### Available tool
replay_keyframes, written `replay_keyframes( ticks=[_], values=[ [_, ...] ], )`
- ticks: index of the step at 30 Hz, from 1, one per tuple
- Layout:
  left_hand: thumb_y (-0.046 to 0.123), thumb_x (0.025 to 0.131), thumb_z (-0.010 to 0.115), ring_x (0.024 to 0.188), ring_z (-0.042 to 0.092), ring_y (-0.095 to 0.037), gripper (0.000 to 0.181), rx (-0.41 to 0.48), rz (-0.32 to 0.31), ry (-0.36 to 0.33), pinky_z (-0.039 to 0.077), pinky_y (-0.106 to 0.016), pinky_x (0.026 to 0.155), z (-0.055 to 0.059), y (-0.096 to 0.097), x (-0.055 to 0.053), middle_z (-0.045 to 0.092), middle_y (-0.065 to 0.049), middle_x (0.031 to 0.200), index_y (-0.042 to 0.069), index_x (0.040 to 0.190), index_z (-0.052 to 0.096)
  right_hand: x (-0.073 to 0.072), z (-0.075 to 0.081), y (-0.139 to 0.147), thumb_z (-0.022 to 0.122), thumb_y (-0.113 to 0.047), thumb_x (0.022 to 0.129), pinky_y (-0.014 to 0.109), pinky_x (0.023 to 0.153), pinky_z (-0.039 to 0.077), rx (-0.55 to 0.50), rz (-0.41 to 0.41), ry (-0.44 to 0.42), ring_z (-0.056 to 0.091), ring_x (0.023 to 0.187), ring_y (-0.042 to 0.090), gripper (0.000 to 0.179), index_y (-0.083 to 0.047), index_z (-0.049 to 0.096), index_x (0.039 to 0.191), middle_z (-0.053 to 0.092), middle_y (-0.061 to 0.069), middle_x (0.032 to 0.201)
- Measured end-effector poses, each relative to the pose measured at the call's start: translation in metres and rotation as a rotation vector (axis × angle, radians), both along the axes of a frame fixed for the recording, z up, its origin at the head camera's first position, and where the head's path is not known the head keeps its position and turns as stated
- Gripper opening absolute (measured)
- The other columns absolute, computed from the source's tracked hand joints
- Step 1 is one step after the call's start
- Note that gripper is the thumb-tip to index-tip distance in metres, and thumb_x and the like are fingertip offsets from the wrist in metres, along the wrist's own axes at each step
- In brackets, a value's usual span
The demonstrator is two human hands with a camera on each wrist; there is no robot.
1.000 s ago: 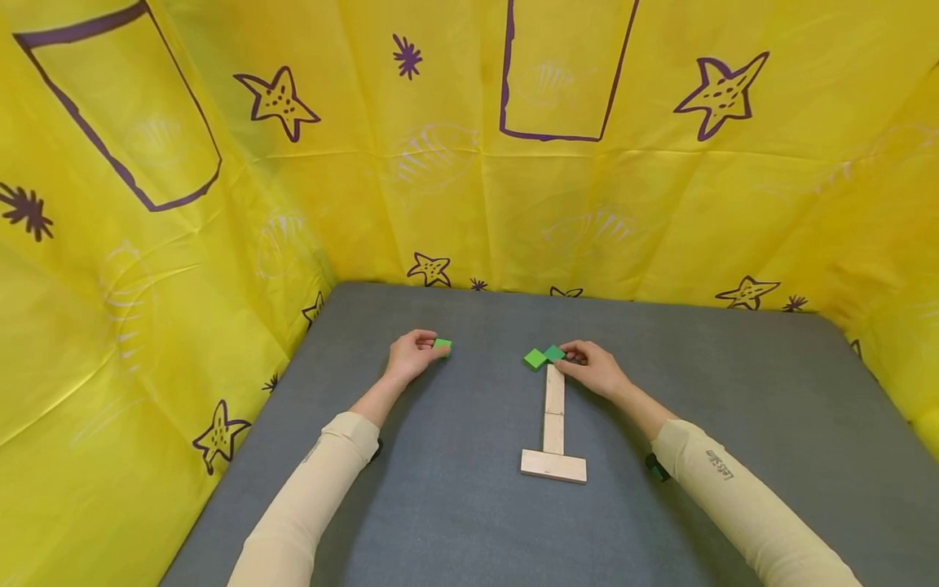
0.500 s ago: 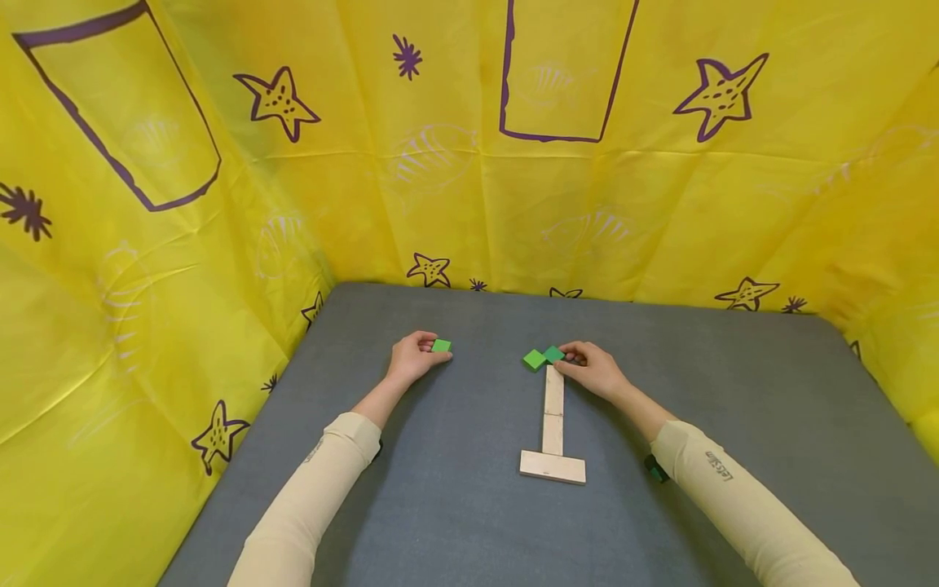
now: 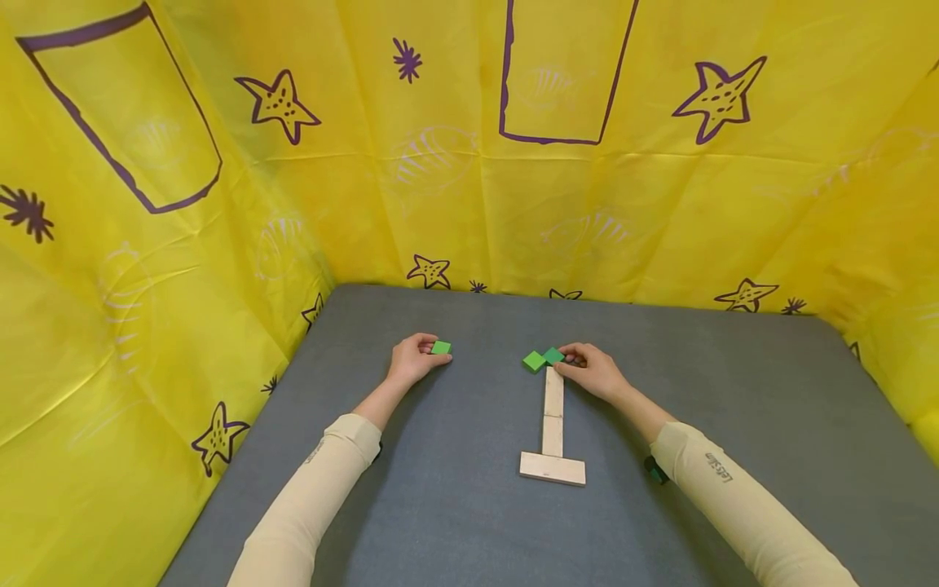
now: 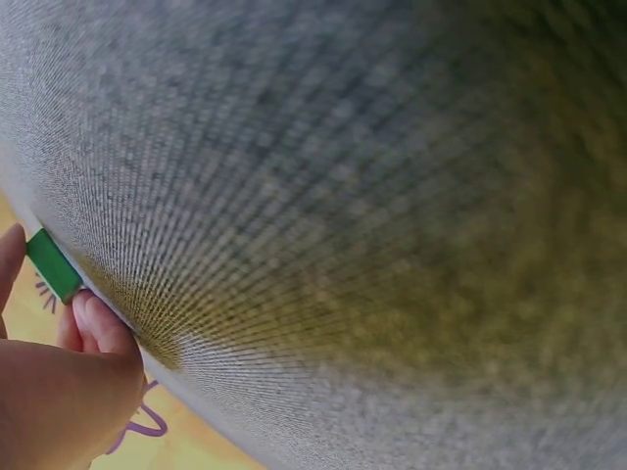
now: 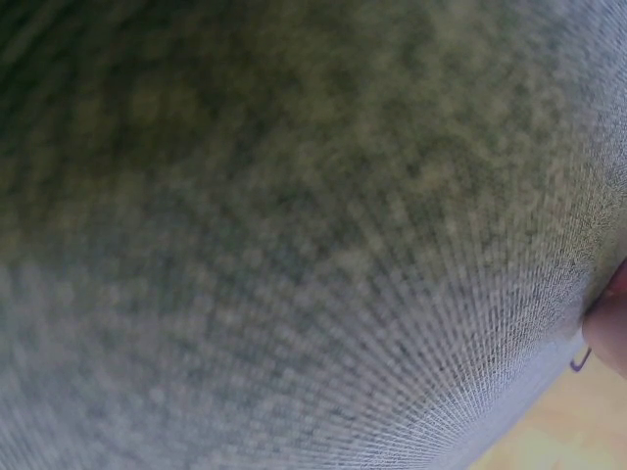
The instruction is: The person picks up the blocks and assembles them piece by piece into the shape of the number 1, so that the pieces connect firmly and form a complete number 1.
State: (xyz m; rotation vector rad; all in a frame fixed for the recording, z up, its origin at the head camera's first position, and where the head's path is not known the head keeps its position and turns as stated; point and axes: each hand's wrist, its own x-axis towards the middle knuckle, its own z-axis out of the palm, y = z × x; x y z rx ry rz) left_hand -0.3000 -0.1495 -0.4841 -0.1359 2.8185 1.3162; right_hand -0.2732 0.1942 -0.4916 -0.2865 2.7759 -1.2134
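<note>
My left hand (image 3: 412,357) lies at the far left of the table, thumb and fingers on either side of a light green square block (image 3: 441,347). The left wrist view shows this green block (image 4: 54,266) pinched between fingertips. Farther right, my right hand (image 3: 594,371) pinches a dark green square block (image 3: 553,355) at its right side. Corner to corner with it lies another light green square block (image 3: 534,360). Just below stand two pale wooden planks (image 3: 553,408) end to end, and a wider wooden plank (image 3: 553,468) crosses their near end. In the right wrist view only fingertips (image 5: 609,323) show.
The dark grey tabletop (image 3: 455,505) ends at a yellow curtain (image 3: 455,204) with purple starfish drawings, behind and to the left. Both forearms, in cream sleeves, reach in from the front on either side of the planks.
The left thumb has slid slightly off the top of its light green block toward the near edge, so more of the block shows. The right hand and the planks stay put.
</note>
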Motion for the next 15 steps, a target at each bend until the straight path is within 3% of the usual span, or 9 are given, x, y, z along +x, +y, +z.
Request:
replay_keyframes(
  ticks=[15],
  values=[
    [0.023, 0.079, 0.082, 0.097, 0.059, -0.024, 0.048, 0.0, -0.006, 0.023, 0.047, -0.036, 0.084, -0.0004, 0.0001, 0.0006, 0.066, -0.012, 0.107, 0.003, 0.119, 0.066, 0.0001, 0.0, 0.0004, 0.066, -0.029, 0.093, 0.041, 0.087, 0.042, 0.006, -0.003, -0.012, 0.053, 0.099, 0.027, 0.038, -0.004, 0.063, 0.122, 0.06, 0.013, 0.108]
  ],
)
